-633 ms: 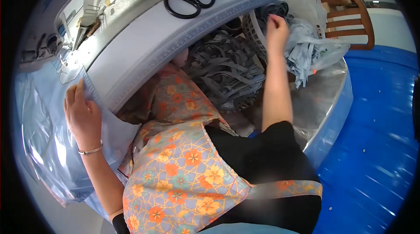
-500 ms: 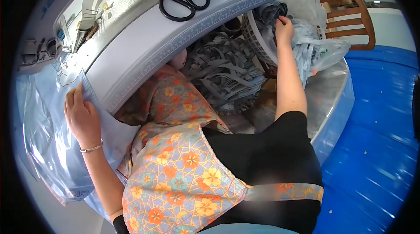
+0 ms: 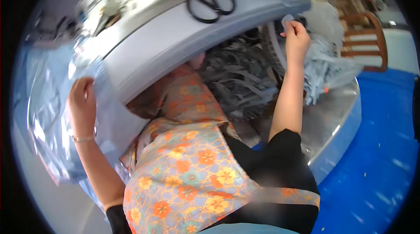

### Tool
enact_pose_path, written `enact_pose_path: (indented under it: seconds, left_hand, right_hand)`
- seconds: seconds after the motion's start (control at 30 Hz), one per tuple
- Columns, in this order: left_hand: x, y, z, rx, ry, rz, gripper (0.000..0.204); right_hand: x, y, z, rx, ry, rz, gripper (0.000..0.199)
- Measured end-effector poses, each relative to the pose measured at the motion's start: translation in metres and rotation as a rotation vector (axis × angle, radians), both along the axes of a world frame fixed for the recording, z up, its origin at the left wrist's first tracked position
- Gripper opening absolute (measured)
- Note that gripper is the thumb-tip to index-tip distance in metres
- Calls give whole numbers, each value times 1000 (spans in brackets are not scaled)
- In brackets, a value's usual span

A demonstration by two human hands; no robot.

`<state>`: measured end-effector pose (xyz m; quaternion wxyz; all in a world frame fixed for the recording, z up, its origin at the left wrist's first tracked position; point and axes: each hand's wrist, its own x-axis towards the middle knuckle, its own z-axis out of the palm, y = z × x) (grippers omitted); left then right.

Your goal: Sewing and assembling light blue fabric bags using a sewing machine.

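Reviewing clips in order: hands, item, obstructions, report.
Left hand over bluish fabric, contact unclear. Right hand pinching small pale piece. Scissors on table, apart from hands.

The pale thing (image 3: 287, 20) in the fingers of the right hand (image 3: 298, 41) is too small and blurred to identify. The left hand (image 3: 82, 108) is smeared; whether its fingers touch the blue sheet (image 3: 113, 113) is unclear. The table (image 3: 153, 37) partly hides the grey strips (image 3: 243, 74). The scissors' (image 3: 211, 1) tips are lost in blur.
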<state>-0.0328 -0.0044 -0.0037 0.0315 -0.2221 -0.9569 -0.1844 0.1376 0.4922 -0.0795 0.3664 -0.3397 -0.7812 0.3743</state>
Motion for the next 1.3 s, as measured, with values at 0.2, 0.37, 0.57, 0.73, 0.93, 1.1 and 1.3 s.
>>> enact_pose_path:
  seconds: [0.2, 0.37, 0.57, 0.73, 0.93, 1.1, 1.3]
  left_hand:
    - [-53, 7, 55, 280, -163, -90, 25]
    - [-40, 22, 62, 208, -96, -113, 26]
    - [-27, -2, 42, 303, -495, -39, 20]
    - [-29, -9, 33, 369, -321, -134, 20]
    - [-28, 9, 36, 272, -7, -232, 20]
    - [-62, 10, 22, 223, 346, -558, 17]
    - [-74, 10, -12, 168, 297, -476, 24]
  right_hand:
    - [-124, -196, 49, 539, 55, 643, 15]
    - [-173, -353, 35, 643, 122, 1186, 11]
    - [-155, -368, 35, 663, 153, 1591, 25]
    - [-143, -322, 41, 626, 117, 1239, 41]
    - [-174, -329, 31, 755, -39, 1184, 56]
    - [-186, -335, 25, 589, -1, 1256, 52]
    - [-192, -341, 36, 651, 33, 1227, 35]
